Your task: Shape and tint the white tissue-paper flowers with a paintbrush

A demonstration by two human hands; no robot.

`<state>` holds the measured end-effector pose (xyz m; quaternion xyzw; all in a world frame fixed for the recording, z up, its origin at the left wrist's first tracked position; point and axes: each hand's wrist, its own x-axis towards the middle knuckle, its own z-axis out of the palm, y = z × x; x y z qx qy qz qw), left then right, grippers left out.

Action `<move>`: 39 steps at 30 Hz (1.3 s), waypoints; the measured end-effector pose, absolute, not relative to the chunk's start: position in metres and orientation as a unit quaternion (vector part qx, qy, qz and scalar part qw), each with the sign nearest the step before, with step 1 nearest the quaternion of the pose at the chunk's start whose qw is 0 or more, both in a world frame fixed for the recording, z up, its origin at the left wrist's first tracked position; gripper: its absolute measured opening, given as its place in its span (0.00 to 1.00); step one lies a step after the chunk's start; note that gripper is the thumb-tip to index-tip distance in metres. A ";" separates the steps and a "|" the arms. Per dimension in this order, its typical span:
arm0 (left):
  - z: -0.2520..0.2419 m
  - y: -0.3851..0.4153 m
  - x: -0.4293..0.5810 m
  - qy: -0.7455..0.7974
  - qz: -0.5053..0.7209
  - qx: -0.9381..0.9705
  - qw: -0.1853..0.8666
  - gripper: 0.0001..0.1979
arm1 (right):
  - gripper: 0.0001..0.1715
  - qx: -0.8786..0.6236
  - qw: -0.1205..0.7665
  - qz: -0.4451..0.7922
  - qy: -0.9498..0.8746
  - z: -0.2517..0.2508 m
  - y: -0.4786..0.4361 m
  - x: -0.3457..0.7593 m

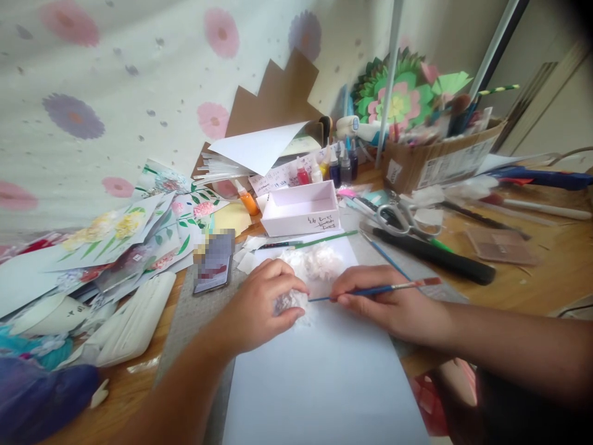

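My left hand curls its thumb and fingers around a white ruffled paper flower on a white sheet of paper. Between the fingers of my right hand is a paintbrush with a blue handle. Its reddish-brown bristles point away to the right, while the thin handle end reaches toward the flower in my left hand. Just beyond the hands lies another white, faintly pink ruffled flower. A green brush and a dark one rest behind it.
A white box stands at the back, with small paint bottles behind it. Scissors and a black rod-like tool lie right. A phone and flower paintings are left. A cardboard box holds tools.
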<state>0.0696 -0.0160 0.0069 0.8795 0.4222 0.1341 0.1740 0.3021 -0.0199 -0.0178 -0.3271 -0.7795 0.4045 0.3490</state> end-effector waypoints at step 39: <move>-0.011 0.033 0.007 0.718 0.163 0.676 0.008 0.04 | 0.08 -0.313 0.365 0.380 -0.790 -0.023 -0.022 0.307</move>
